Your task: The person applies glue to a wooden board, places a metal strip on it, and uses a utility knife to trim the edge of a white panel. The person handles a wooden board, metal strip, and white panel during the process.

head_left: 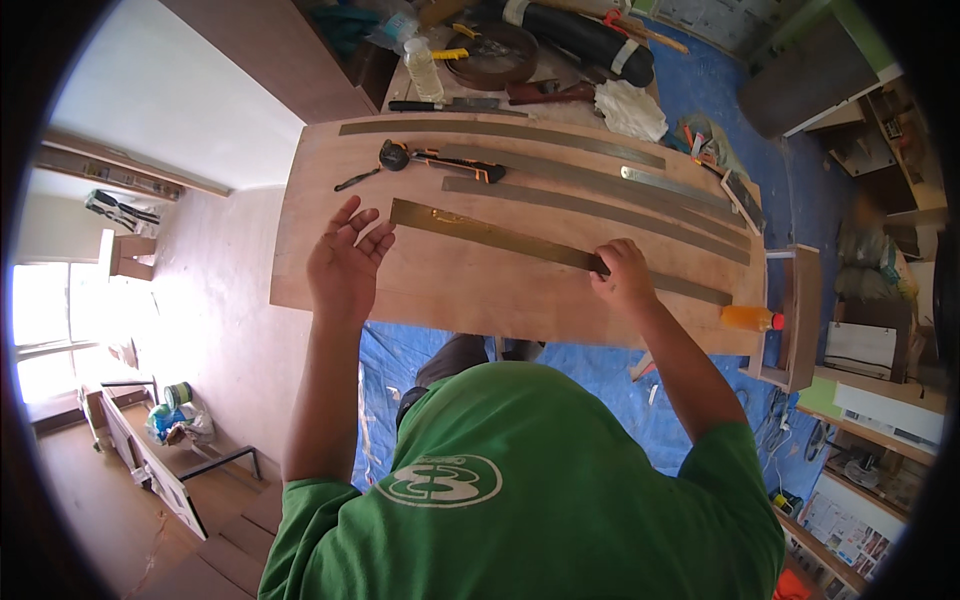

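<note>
My right hand (625, 275) pinches a long thin strip (490, 234) with a glossy golden-brown face, holding it near the table's front. My left hand (345, 262) is open by the strip's left end, palm up and fingers spread, with nothing in it. Beyond my right hand a duller length (690, 288) runs on; I cannot tell whether it is the same piece. Farther back on the wooden board (430, 285) lie several similar grey-brown strips (590, 215), a metal ruler (680, 187), a round black tape measure (394, 155) and a black-and-orange tool (465, 164).
An orange bottle (748, 318) with a red cap lies at the board's right end, beside a small wooden frame (800, 320). Behind the board are a clear bottle (422, 72), white cloth (630, 110) and a black rolled bag (580, 40). Blue sheeting (620, 380) covers the floor.
</note>
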